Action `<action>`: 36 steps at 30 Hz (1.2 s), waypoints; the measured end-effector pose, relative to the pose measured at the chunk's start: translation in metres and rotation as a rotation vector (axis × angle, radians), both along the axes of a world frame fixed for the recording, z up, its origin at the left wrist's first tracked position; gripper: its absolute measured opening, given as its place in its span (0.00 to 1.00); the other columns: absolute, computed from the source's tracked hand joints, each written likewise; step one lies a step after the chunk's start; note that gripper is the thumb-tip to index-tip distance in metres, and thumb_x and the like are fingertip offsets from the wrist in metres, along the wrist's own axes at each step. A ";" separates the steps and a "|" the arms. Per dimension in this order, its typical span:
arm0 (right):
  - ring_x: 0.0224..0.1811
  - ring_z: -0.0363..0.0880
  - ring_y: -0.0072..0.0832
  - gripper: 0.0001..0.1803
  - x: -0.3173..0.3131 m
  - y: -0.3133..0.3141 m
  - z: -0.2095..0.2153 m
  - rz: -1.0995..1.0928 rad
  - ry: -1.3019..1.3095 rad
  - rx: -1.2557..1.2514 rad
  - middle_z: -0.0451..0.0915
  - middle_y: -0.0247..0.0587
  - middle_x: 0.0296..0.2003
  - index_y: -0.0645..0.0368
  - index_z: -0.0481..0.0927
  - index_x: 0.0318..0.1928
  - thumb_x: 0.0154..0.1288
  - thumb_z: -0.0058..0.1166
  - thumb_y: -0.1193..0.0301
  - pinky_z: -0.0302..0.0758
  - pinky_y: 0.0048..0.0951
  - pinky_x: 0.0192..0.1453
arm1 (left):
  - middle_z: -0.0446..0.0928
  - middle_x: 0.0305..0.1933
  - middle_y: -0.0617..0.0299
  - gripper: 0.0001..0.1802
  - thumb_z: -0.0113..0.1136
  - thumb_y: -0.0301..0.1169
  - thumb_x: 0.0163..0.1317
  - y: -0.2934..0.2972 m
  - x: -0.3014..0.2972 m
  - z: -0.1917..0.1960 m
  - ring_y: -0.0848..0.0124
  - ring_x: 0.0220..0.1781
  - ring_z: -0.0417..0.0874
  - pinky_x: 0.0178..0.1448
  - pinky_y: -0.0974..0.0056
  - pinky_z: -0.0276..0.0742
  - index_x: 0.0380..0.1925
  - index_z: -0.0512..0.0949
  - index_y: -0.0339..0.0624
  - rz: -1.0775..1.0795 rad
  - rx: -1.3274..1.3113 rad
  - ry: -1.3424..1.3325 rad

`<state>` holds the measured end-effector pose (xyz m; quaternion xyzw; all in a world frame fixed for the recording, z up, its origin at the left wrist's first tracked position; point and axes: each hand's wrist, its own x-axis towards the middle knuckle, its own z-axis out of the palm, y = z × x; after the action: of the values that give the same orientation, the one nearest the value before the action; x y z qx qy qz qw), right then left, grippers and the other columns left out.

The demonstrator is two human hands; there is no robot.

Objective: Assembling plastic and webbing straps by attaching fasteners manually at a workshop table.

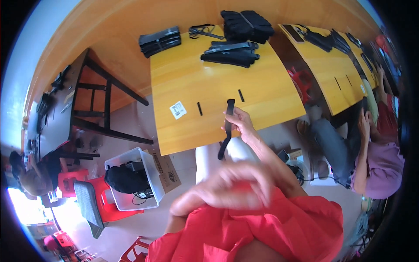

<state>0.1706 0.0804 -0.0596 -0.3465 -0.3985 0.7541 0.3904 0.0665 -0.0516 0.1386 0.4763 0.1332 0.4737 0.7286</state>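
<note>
A black strap [227,127] is pinched between the fingers and thumb of my right hand [239,121], hanging past the near edge of the yellow table [209,83]. Its lower end dangles above my lap. My left hand [235,187] is smeared by motion in front of my red shirt, so its fingers do not show clearly. Two short black strips [200,108] lie apart on the tabletop, to the left of and beyond the strap. A white printed label [177,110] is near the table's left side.
Bundled black pieces [248,26] and flat black stacks [159,41] lie along the table's far side. A clear plastic bin [153,187] with black items stands at left, beside a cardboard box [168,174]. A person in purple [379,166] sits at the right by another yellow table [327,78].
</note>
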 end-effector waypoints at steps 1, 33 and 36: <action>0.27 0.80 0.24 0.15 0.004 -0.004 0.004 -0.037 0.004 0.027 0.77 0.35 0.28 0.64 0.74 0.43 0.56 0.58 0.70 0.80 0.26 0.36 | 0.76 0.30 0.56 0.05 0.54 0.24 0.56 0.006 -0.012 -0.022 0.69 0.29 0.76 0.39 0.68 0.72 0.29 0.76 0.34 0.180 -0.164 0.107; 0.09 0.58 0.11 0.16 0.007 -0.019 0.085 -0.106 -0.307 0.392 0.64 0.26 0.10 0.60 0.74 0.24 0.62 0.54 0.61 0.53 0.15 0.12 | 0.74 0.28 0.53 0.16 0.64 0.27 0.51 -0.007 -0.047 -0.142 0.59 0.29 0.77 0.35 0.61 0.71 0.40 0.75 0.37 1.045 0.158 1.261; 0.08 0.52 0.12 0.17 0.010 -0.015 0.092 0.061 0.145 -0.164 0.59 0.24 0.09 0.59 0.74 0.22 0.62 0.53 0.60 0.51 0.15 0.11 | 0.74 0.27 0.54 0.17 0.66 0.26 0.49 -0.008 -0.048 -0.136 0.62 0.28 0.75 0.35 0.65 0.71 0.40 0.75 0.37 1.033 0.113 1.217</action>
<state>0.1808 0.0655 0.0321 -0.3096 -0.3163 0.8189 0.3655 0.0189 -0.0597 0.0031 0.5656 0.6868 0.4146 0.1913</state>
